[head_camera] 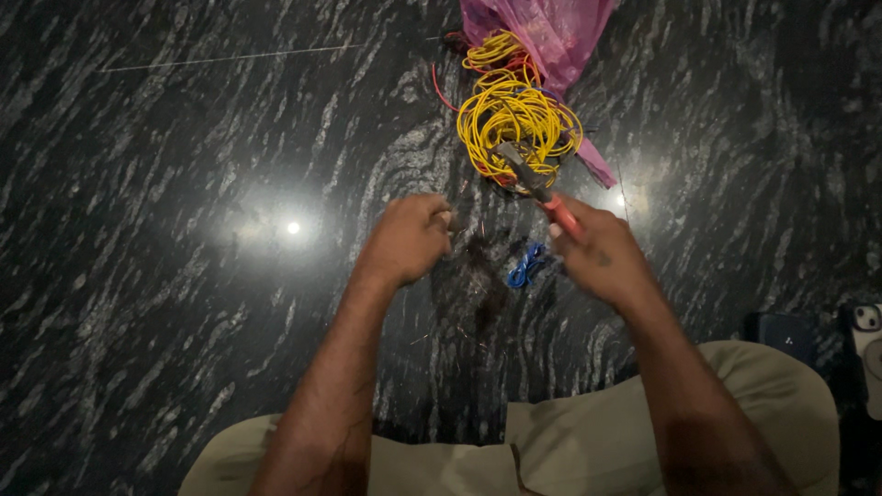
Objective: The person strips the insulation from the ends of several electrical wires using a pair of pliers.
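Note:
My right hand (602, 253) grips red-handled pliers (537, 188), whose dark jaws point up and left over a coil of yellow wire (514, 124) lying on the dark stone floor (184, 230). My left hand (409, 239) is closed, with something small pinched at its fingertips that I cannot make out. A small bundle of blue wire (525, 266) lies on the floor between my two hands. Both hands are slightly blurred.
A pink plastic bag (547, 32) lies behind the yellow coil, with red wire (441, 87) beside it. A dark wallet-like object (783, 335) and a phone (866, 354) rest at the right edge. My knees in beige trousers (588, 441) fill the bottom.

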